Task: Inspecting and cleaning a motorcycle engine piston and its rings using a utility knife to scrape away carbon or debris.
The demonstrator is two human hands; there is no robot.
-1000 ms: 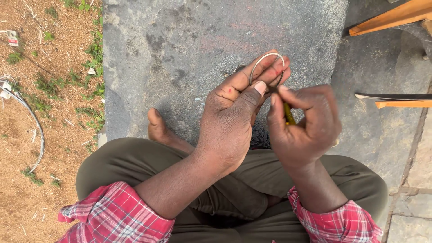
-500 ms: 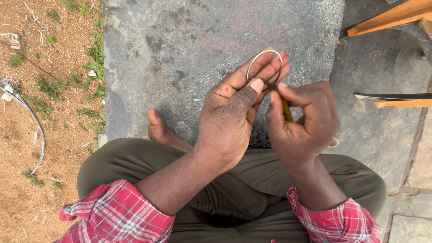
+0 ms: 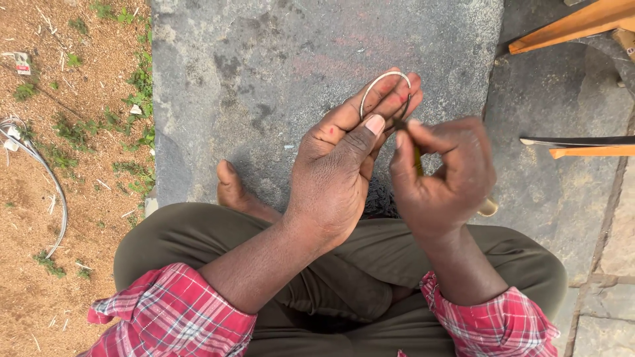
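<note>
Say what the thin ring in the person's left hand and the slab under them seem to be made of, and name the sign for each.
The ring looks like thin metal wire: pale grey, with a slight sheen along its curve, pinched in the left hand. The slab looks like rough grey stone or concrete: matt, mottled and pitted; which one is unclear.

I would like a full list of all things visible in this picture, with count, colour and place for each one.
wire ring: one, pale metal, pinched in the left hand's fingers.
small tool: one, dark tip with yellowish handle, in the right hand, tip at the ring.
stone slab: one, grey, under the hands.
wooden pieces: several, orange-brown, top right and right edge.
white cable: one, on the soil at left.
soil with weeds: reddish brown, left side.
bare foot: one, on the slab.
trousers: olive green.
sleeves: two, red checked.
left hand: one.
right hand: one.
</note>
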